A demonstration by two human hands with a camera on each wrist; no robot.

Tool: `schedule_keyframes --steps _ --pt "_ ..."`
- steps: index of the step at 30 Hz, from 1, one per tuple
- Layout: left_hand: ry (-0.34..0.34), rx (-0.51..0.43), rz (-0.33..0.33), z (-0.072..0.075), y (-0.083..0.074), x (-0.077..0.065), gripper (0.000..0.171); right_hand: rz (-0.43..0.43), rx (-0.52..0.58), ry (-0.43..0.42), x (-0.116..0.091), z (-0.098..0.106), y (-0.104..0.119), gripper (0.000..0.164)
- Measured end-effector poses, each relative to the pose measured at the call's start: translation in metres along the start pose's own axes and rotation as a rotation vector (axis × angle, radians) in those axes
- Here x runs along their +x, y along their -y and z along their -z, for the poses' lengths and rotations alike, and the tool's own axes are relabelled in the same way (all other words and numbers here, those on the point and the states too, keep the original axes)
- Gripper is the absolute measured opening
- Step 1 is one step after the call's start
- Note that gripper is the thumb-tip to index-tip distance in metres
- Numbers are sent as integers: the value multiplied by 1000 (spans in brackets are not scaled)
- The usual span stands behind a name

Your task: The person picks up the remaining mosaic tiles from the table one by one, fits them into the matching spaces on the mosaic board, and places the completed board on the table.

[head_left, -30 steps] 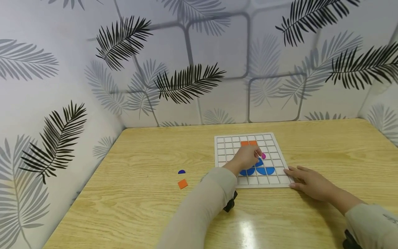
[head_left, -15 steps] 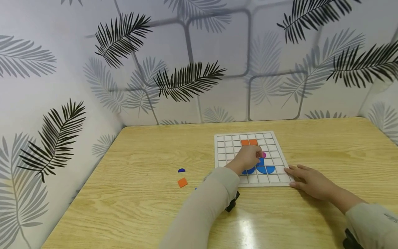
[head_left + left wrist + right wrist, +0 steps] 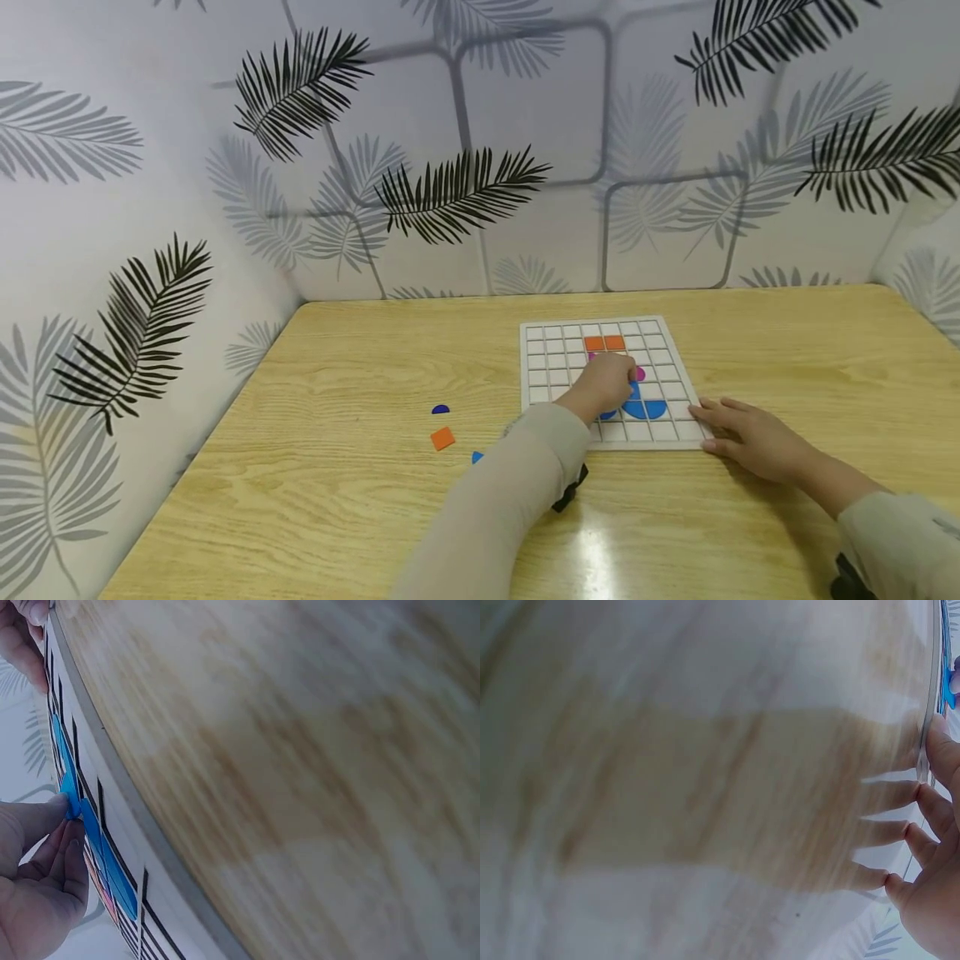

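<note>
A white gridded board lies on the wooden table. My left hand is over its middle, pinching a small blue tile between thumb and fingertips at the grid; its full shape is hidden. Blue rounded tiles sit in the grid just below the hand. Beyond it are two orange square tiles, and a magenta round tile shows beside the fingers. My right hand touches the board's right edge with spread fingers, as the right wrist view also shows.
Left of the board on the table lie a dark blue half-round tile, an orange square tile and a blue tile partly behind my left sleeve. A leaf-patterned wall stands behind the table.
My left hand has shifted slightly to the right over the board. The blue tile beside the left sleeve has come into view. My right hand stays at the board's edge.
</note>
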State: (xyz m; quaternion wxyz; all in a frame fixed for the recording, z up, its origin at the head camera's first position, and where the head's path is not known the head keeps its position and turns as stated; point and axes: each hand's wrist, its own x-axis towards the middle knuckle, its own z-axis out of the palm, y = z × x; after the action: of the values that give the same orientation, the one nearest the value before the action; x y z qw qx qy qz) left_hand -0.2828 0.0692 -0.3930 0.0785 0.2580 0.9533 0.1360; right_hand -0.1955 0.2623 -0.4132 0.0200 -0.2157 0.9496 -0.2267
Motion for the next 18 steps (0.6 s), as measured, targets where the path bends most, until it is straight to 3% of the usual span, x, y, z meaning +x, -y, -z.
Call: schedule_keyframes --steps 18 --pt "22 99 -13 -2 -2 3 18 7 -5 -9 -1 1 0 49"
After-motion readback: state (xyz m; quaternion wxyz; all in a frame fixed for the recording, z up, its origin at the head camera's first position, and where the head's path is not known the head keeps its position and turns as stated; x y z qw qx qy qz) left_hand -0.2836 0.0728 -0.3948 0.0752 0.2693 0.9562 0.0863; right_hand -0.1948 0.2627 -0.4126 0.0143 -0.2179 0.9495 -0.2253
